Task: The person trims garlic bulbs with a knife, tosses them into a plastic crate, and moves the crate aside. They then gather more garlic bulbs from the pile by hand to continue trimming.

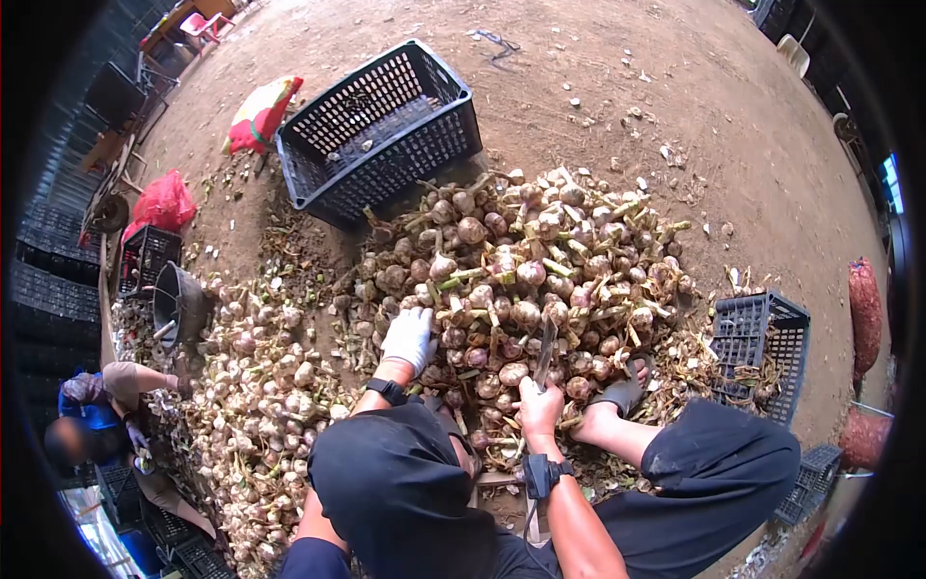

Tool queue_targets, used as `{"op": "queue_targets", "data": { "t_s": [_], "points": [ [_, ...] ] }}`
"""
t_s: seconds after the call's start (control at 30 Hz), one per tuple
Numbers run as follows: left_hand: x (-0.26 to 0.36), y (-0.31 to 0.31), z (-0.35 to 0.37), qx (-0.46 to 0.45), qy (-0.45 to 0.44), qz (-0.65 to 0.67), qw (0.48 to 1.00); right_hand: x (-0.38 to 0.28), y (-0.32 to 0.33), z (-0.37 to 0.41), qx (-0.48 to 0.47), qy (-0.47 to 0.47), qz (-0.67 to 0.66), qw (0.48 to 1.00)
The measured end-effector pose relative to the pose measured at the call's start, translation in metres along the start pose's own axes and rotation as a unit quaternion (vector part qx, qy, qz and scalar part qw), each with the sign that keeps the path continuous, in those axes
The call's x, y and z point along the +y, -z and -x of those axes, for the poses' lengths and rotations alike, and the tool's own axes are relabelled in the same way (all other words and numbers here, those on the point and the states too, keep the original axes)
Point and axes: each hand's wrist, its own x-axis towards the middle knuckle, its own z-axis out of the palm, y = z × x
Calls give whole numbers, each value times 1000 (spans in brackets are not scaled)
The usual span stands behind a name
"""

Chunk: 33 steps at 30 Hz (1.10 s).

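Note:
My left hand (410,338), in a white glove, reaches onto the left side of a heap of garlic bulbs (531,274). Its fingers look stretched out over the bulbs, and I see nothing gripped in them. Closed around a handle, my bare right hand (541,409) holds a knife (547,352) with its blade pointing up and away, over the near part of the heap. The bulbs carry dirt, dry skins and cut or long stems. A second, paler spread of garlic (260,415) lies to the left of my legs.
A large black crate (386,145) stands tilted behind the heap. Another black crate (762,352) sits at right, near red mesh sacks (864,318). A bucket (178,304) and a seated person (96,415) are at left. Garlic scraps litter the dirt floor.

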Motion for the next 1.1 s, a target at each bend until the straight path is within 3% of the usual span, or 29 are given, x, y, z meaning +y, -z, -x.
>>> {"op": "queue_targets", "data": {
  "t_s": [0.03, 0.13, 0.23, 0.27, 0.3, 0.37, 0.4, 0.43, 0.5, 0.53, 0.57, 0.67, 0.77, 0.83, 0.9, 0.97, 1.07, 1.1],
  "points": [
    [4, -9, -3, -4, -1, 3, 1000, 0, 1, 0, 3, -3, 3, 1000],
    [7, -34, -11, 5, 26, -168, 985, 0, 2, 0, 3, -7, 14, 1000],
    [9, -21, -11, -48, 35, -163, 985, -5, -2, 0, -1, 27, 34, 999],
    [10, -4, -9, -73, 46, -116, 989, -8, -2, 0, 0, 30, 30, 999],
    [1, -11, -1, -17, 70, -75, 995, -12, -3, 0, -7, 29, 20, 999],
    [-16, -10, 7, 2, 132, 52, 990, -19, -5, 3, -21, 23, -1, 1000],
    [-24, -2, 13, 33, 155, 170, 973, -26, -5, 7, -44, 3, -60, 997],
    [-28, 3, 15, 47, 200, 347, 915, -32, -5, 10, -46, 9, -68, 997],
    [-36, 34, 16, 55, 193, 580, 789, -45, -8, 15, -42, 18, -59, 997],
    [-35, 59, 14, 68, 176, 593, 783, -43, -13, 14, -40, 17, -77, 996],
    [-14, 115, 19, 35, 213, 629, 747, -48, -16, 16, -34, 33, -80, 996],
    [-33, 158, 16, 57, 113, 711, 692, -71, -21, 25, -56, 91, -79, 991],
    [-4, 248, 38, 41, 95, 630, 770, -115, -20, 49, -12, 272, 36, 961],
    [16, 296, 51, 24, 64, 539, 840, -145, -23, 68, -7, 347, 23, 938],
    [42, 330, 69, 20, 32, 529, 848, -179, -16, 95, -30, 412, -2, 911],
    [68, 346, 83, 27, 4, 444, 896, -200, -3, 116, -79, 458, 11, 885],
    [106, 351, 100, 21, -16, 430, 902, -213, 6, 131, -99, 537, 27, 837],
    [108, 342, 102, 24, -60, 428, 902, -216, 9, 134, -103, 551, 25, 828]
  ]
}}
